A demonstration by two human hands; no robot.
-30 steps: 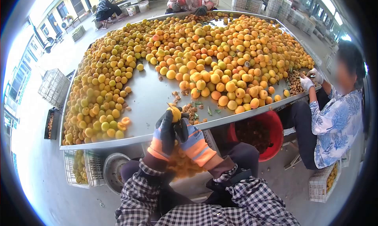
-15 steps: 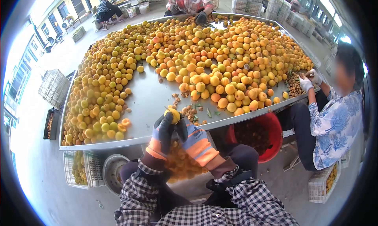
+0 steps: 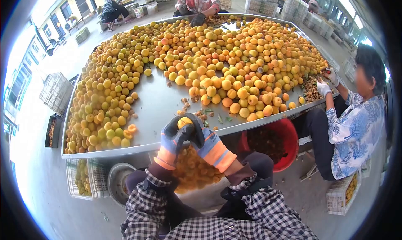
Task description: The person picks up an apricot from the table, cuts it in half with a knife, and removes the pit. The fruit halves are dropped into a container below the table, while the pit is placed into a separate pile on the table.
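The left hand (image 3: pixel 173 140) and right hand (image 3: pixel 206 143), both gloved, are closed around one apricot (image 3: pixel 184 122) at the bench's (image 3: pixel 155 102) near edge. They grip it from opposite sides, likely to steady it. It is held above a fruit heap (image 3: pixel 192 173) under the bench, and pits (image 3: pixel 202 116) lie just beyond on the bench.

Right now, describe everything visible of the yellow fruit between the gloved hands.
The yellow fruit is small, round and smooth-skinned, yellow-orange, like those heaped on the steel table. Only its upper part shows; the rest is hidden behind the gloves' black fingers. The left hand and right hand both clasp it from below and the sides. It is held over the table's near edge and appears to touch only the gloves. Whether it is whole or cut cannot be told.
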